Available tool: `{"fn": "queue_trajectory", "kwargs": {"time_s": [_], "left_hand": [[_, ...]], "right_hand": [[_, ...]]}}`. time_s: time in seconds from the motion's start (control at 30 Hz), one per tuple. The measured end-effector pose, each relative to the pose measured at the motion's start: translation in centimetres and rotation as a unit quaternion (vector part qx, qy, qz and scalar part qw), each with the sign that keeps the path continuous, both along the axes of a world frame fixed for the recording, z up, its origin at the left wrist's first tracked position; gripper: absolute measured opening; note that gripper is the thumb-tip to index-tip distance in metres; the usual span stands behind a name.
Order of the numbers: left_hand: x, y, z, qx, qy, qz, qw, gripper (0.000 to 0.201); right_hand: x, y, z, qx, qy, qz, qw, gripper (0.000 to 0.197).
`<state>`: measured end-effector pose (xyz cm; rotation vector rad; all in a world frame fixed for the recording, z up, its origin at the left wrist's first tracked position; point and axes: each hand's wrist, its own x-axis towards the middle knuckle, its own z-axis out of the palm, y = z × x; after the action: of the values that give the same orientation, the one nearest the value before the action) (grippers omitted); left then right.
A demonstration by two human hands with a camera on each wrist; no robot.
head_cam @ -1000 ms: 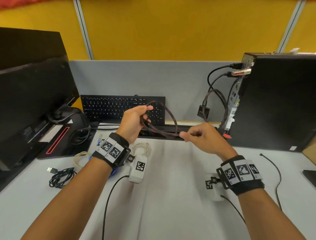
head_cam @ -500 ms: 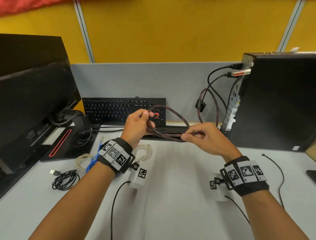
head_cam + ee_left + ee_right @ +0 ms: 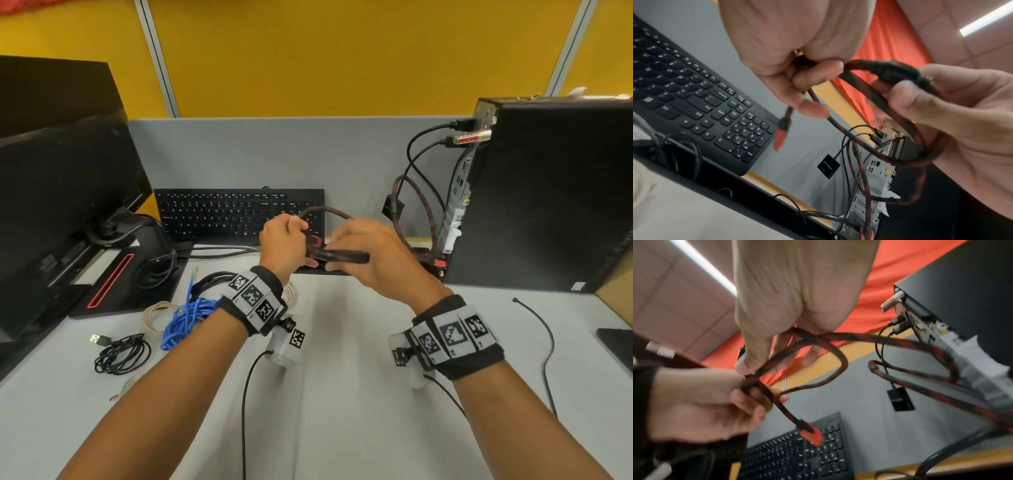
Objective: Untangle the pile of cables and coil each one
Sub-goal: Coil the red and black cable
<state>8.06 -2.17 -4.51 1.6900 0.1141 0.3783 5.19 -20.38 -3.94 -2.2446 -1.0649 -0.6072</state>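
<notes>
In front of the keyboard [image 3: 239,212], above the desk [image 3: 342,394], the braided cable [image 3: 339,255] is held between both hands; the left hand [image 3: 284,243] is curled round the gathered loops, with the red plug [image 3: 781,138] hanging free below its fingers toward the keyboard; the right hand [image 3: 373,257] is closed round the next stretch of cable, just right of the left hand and almost touching it. The coil's long axis runs roughly left to right, parallel to the keyboard's front edge; the uncoiled remainder trails right of the keyboard, in a large loop toward the tower [image 3: 548,192], where its far end appears to lie near the base, though whether it is plugged in cannot be told.

The coming move is judged to turn on that rightward slack: the right hand is the nearer to it, so the next loop would be drawn from the tower side and laid into the left hand.

Room is limited behind the keyboard by the partition [image 3: 274,154] and to its right by the tower and its attached leads; open desk lies in front of the keyboard. The blue cable [image 3: 185,318], the beige cable [image 3: 154,313] and a black cable [image 3: 120,354] lie in coils left of and in front of the keyboard, well apart from the hands.
</notes>
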Motion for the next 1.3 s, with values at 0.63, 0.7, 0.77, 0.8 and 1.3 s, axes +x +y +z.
{"fn": "queue_trajectory", "kwargs": {"time_s": [0.63,0.7,0.77,0.8,1.3], "left_hand": [[0.8,0.5,-1.1,-0.054,0.080,-0.094,0.991,0.041],[0.6,0.5,-0.7,-0.048,0.064,-0.104,0.991,0.049],[0.3,0.5,-0.5,-0.071,0.039,-0.144,0.986,0.073],[0.0,0.3,-0.3,-0.073,0.025,-0.169,0.983,0.077],[-1.5,-0.3,1.1,-0.007,-0.005,-0.213,0.977,0.012]], "right_hand": [[1.4,-1.7,2.2,0.446,0.348,0.123,0.815,0.037],[1.5,-1.4,2.3,0.473,0.353,0.127,0.798,0.040],[1.6,-0.7,2.4,0.472,0.375,0.151,0.784,0.039],[1.5,-0.3,2.4,0.468,0.391,0.168,0.775,0.039],[1.1,1.1,0.7,0.142,0.175,-0.054,0.973,0.102]]}}
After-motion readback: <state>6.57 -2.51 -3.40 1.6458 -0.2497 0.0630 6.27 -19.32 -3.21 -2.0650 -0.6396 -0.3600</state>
